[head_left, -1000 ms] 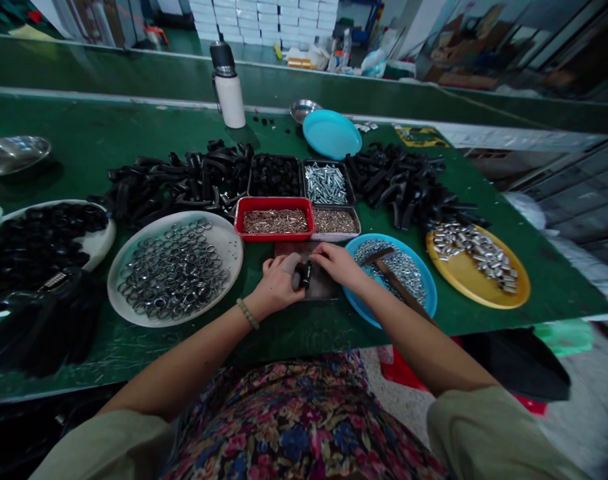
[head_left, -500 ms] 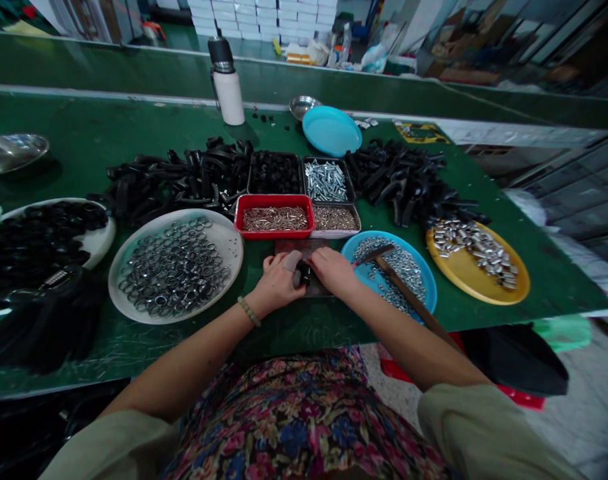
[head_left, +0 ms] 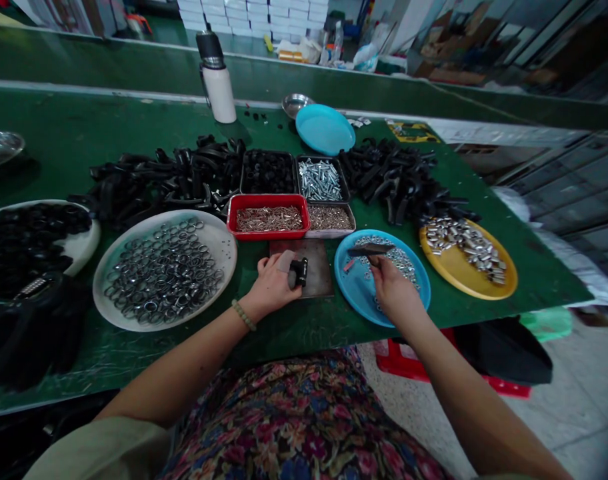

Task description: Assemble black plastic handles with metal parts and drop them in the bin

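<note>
With fingers closed, my left hand point(head_left: 275, 285) holds a small black plastic part point(head_left: 299, 272) on a flat metal plate point(head_left: 318, 277). Pale wrapping covers one of its fingers. My right hand point(head_left: 395, 285) is wrapped round the handle of a hammer point(head_left: 371, 251), whose dark head is over the blue tray point(head_left: 341, 283) of small silver pieces. Just beyond the plate stand a red bin point(head_left: 269, 235) of thin metal pins and a white bin point(head_left: 330, 233) of small coppery pieces.
A pale tray point(head_left: 104, 310) of metal rings lies left, and a yellow tray point(head_left: 451, 273) of silver sleeves right. Behind are piles of black parts point(head_left: 184, 177), a bin of screws point(head_left: 321, 179), an upright bottle point(head_left: 219, 93) and a blue dish point(head_left: 325, 130).
My right hand has left the black part, moved right and taken hold of the hammer, lifting its handle. My left hand still holds the black part on the plate. The view has shifted slightly.
</note>
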`<state>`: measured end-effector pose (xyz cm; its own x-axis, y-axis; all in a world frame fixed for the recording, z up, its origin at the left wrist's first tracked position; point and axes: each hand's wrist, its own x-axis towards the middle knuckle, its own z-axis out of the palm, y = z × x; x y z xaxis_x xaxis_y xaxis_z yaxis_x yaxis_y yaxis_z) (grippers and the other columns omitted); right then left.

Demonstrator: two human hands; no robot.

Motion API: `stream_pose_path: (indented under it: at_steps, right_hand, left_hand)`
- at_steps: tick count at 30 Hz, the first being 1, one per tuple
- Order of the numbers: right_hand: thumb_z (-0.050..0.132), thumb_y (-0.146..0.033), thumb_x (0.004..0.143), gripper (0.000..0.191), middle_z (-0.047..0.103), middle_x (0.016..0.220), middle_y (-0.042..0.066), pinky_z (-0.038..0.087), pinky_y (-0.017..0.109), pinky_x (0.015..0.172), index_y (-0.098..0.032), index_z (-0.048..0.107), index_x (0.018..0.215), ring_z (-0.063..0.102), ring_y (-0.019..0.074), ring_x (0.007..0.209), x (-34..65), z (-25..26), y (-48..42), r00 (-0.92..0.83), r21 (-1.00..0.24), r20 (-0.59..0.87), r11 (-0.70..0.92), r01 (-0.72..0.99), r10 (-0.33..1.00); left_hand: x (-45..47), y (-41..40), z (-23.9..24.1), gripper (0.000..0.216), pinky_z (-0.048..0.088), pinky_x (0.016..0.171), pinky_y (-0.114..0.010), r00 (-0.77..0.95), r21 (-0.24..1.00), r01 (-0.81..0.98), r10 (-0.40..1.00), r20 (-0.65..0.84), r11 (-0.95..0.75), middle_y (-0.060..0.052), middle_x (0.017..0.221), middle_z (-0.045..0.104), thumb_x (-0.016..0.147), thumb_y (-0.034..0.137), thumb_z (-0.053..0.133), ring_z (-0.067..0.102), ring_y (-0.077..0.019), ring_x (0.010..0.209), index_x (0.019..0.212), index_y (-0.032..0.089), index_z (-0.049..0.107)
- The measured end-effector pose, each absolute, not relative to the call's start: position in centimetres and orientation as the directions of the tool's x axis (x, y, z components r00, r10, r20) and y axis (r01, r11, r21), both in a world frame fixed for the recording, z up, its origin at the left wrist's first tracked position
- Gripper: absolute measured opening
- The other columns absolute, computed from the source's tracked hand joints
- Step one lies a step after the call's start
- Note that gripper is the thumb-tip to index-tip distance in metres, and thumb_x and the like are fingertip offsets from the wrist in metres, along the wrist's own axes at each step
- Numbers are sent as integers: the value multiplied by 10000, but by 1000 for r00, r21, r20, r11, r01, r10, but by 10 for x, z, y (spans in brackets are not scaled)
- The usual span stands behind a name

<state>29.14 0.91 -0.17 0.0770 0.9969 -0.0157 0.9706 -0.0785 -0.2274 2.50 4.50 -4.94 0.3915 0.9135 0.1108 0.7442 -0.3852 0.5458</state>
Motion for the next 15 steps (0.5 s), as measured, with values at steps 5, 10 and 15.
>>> stream_pose_path:
  at_steps: [5, 10, 15]
  right_hand:
    - [330, -310, 979, 347, 676, 1116, 122, 499, 355, 783, -190, 476, 1270, 674, 261, 936, 227, 33, 15, -202, -452, -9, 176, 875, 979]
    - [327, -302, 985, 343, 705, 1018, 132, 483, 336, 704, -167, 519, 1235, 679, 257, 866, 219, 29, 21, -235, -371, -110, 179, 911, 966]
    - [337, -350, 991, 355, 658, 1148, 96, 475, 298, 683, -242, 475, 1300, 673, 225, 877, 271, 8, 7, 50, -209, -48, -59, 976, 998]
  left_hand:
    - [27, 45, -51, 544, 283, 1010, -454, 355, 551, 754, 927, 119, -359, -93, 1176, 593, 701, 303, 624, 510, -276, 1141, 1196, 199, 423]
    - [25, 45, -51, 605, 300, 1005, -479, 371, 510, 766, 917, 145, -391, -118, 1198, 593, 725, 296, 621, 514, -287, 1150, 1280, 179, 411]
    - [23, 49, -49, 491, 260, 1052, -536, 604, 330, 707, 777, 180, -626, -142, 1240, 577, 810, 237, 542, 507, -315, 1164, 1299, 207, 513]
